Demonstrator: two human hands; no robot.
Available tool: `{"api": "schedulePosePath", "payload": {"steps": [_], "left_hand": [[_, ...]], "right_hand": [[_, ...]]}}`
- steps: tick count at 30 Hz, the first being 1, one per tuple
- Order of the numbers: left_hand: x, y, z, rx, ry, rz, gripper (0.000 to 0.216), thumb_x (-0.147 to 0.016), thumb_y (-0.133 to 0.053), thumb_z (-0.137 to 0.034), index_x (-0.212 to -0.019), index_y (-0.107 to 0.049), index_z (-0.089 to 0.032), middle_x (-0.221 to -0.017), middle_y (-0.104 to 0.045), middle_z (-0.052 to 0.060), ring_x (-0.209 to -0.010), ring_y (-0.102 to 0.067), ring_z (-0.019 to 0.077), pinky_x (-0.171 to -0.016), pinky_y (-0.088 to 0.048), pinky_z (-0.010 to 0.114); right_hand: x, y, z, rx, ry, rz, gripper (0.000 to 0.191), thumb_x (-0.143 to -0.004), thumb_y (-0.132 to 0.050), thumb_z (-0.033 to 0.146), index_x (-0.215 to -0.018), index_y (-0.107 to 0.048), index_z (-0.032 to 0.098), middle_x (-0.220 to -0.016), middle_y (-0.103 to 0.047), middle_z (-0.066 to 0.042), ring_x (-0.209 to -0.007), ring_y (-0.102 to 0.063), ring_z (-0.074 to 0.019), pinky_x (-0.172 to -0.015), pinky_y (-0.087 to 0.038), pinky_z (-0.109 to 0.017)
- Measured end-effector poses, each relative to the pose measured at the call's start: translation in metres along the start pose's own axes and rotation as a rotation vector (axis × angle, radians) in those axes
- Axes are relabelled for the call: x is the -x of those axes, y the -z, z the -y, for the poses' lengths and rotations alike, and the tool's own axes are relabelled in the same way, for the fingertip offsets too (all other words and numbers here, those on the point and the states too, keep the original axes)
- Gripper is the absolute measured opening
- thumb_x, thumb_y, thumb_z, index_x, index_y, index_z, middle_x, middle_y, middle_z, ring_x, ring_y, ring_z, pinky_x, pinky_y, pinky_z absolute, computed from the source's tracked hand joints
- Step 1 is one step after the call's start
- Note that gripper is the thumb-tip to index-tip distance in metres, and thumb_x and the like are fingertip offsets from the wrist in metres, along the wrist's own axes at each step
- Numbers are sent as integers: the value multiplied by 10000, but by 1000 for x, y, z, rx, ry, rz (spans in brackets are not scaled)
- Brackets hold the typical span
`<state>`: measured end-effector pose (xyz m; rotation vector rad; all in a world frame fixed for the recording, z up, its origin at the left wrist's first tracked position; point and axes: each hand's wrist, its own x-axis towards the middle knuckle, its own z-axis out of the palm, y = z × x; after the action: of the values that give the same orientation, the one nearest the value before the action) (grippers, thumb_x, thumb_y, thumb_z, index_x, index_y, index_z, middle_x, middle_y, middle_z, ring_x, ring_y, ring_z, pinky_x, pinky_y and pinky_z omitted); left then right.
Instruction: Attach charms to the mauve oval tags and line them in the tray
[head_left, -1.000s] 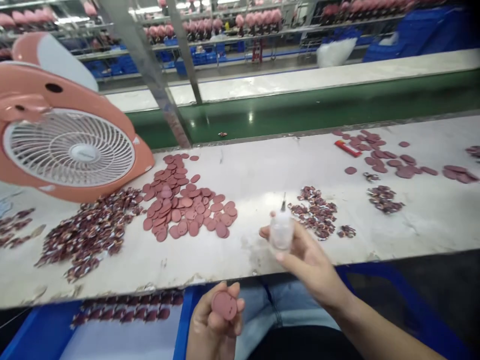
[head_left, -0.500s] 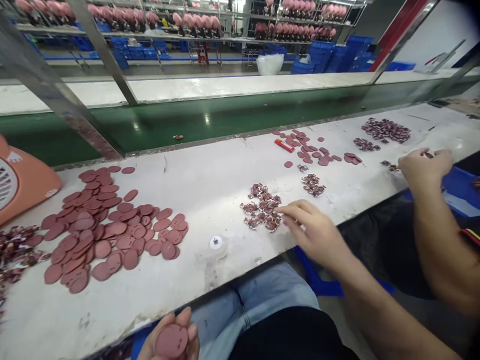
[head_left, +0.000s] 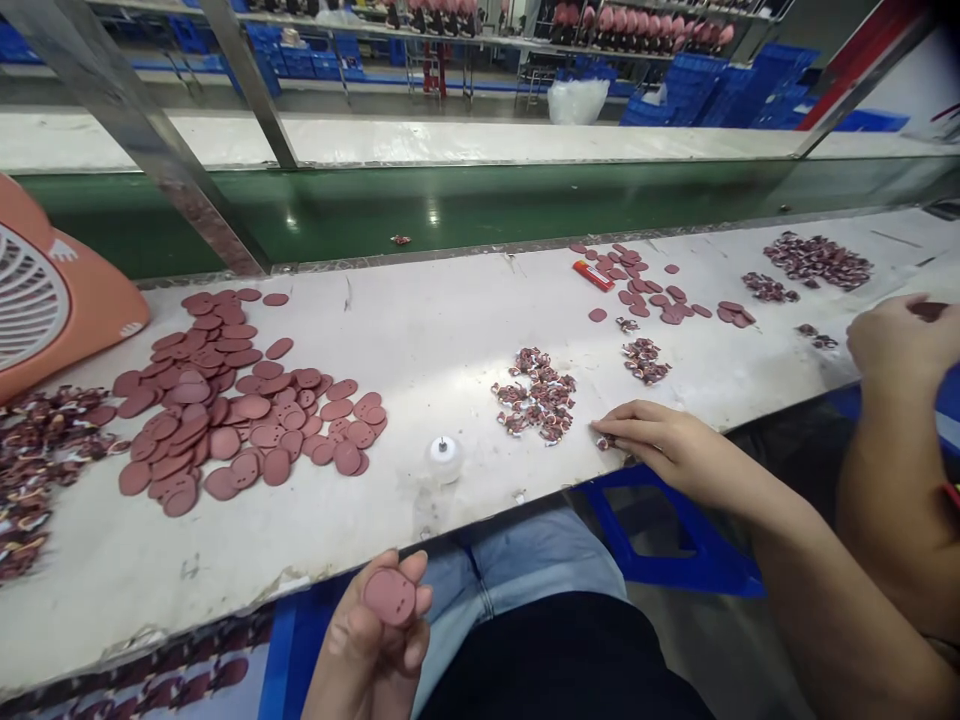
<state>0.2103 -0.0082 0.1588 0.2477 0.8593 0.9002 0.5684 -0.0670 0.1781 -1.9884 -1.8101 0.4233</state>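
Near the table's front edge, my left hand [head_left: 375, 635] grips a flat reddish-brown oval disc [head_left: 390, 597] between thumb and fingers; small dark holes or slots show in its face. My right hand [head_left: 671, 445] is at the table edge, fingers together and bent down over a small brown-and-white part [head_left: 604, 441] at the fingertips. Just left of it lies a loose cluster of similar small parts [head_left: 536, 395]. A wide heap of the oval discs [head_left: 251, 408] spreads over the table's left side. Between heap and cluster stands a round white piece with a dark pin [head_left: 444, 458].
An orange fan [head_left: 67, 290] stands at the left, beside more small parts [head_left: 30, 470]. Further right are a red lighter-like object [head_left: 593, 276], more discs and piles of parts. A co-worker's hand [head_left: 904, 340] holds a dark disc. A blue stool [head_left: 667, 530] is below the table.
My right hand has moved from the cluster towards the table edge, with a small part now at its fingertips. My left hand has risen with the disc. The view has tilted downward.
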Motion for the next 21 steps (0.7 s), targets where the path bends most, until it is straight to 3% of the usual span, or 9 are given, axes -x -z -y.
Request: {"api": "schedulePosePath", "payload": {"steps": [5,9,14,17,21], "left_hand": [[0,-11,1,-13,39,27,311,-687,-889,-349,-962,-797,-236,-949,-817,48,-749,-765,149,-516,-510,121],[4,-24,3,-61,153,38,310,-689,-888,-391,-934,-788,-229,-982,-801,46,-742,-759,124,-493,-486,99],[7,-30,7,-96,268,119,402,-617,-929,-434,-905,-791,-190,-846,-769,46,-663,-730,125,-441,-475,102],[9,-29,8,-106,250,163,424,-623,-923,-455,-897,-792,-159,-759,-723,36,-671,-709,132,-445,-490,115],[10,-26,9,-110,214,212,362,-688,-883,-468,-809,-783,-142,-705,-685,28,-650,-668,112,-459,-490,115]], "right_hand": [[6,1,6,-59,-55,-132,236,-936,-594,348,-1015,-785,235,-911,-697,-104,-777,-686,-249,-737,-608,-425],[6,-5,50,-323,15,-171,191,-953,-631,401,-1013,-730,249,-943,-717,-70,-823,-724,-210,-681,-629,-318],[-1,-18,119,-782,109,112,132,-925,-696,229,-1037,-741,281,-945,-756,-25,-758,-748,-154,-613,-615,-211],[-9,-23,140,-743,211,185,178,-919,-691,161,-1043,-744,278,-919,-770,-1,-768,-742,-132,-658,-599,-193],[-18,-28,150,-610,292,207,126,-913,-709,165,-993,-737,258,-857,-755,17,-735,-710,-110,-675,-563,-180]]}}
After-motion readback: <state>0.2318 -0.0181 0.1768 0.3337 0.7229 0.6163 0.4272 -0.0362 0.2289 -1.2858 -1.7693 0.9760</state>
